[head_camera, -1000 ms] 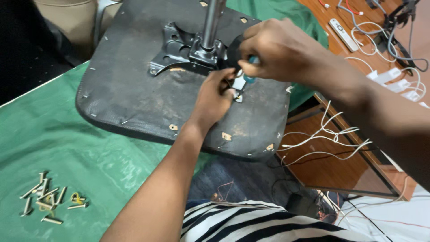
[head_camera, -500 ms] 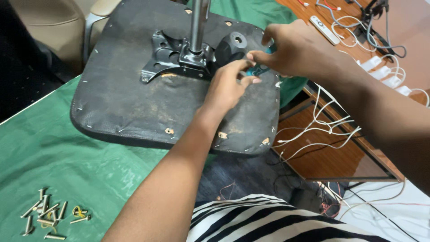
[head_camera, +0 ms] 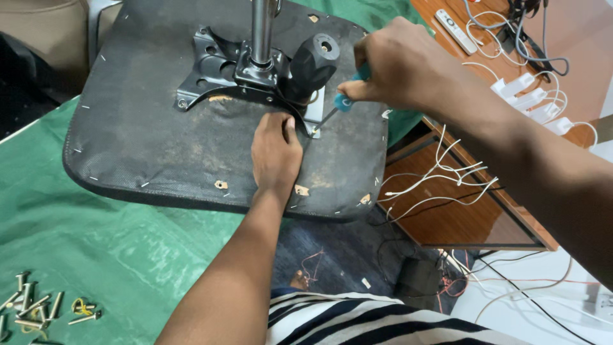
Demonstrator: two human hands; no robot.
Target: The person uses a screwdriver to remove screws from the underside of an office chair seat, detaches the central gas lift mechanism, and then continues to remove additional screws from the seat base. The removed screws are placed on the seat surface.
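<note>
The upturned chair seat (head_camera: 191,147) is steadied flat by the left hand (head_camera: 276,153); a blue-handled screwdriver (head_camera: 337,107) is gripped in the right hand (head_camera: 399,64), its tip at the black mounting plate (head_camera: 217,70). Loose bolts (head_camera: 32,306) are seen waiting on the green cloth's (head_camera: 115,255) near left corner, so the job is judged only partway through.

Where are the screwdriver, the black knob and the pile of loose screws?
screwdriver (head_camera: 343,101): head view, on its blue handle below the right hand's fingers.
black knob (head_camera: 313,64): head view, on its side, beside the metal column.
loose screws (head_camera: 32,305): head view, middle of the pile on the green cloth.
</note>
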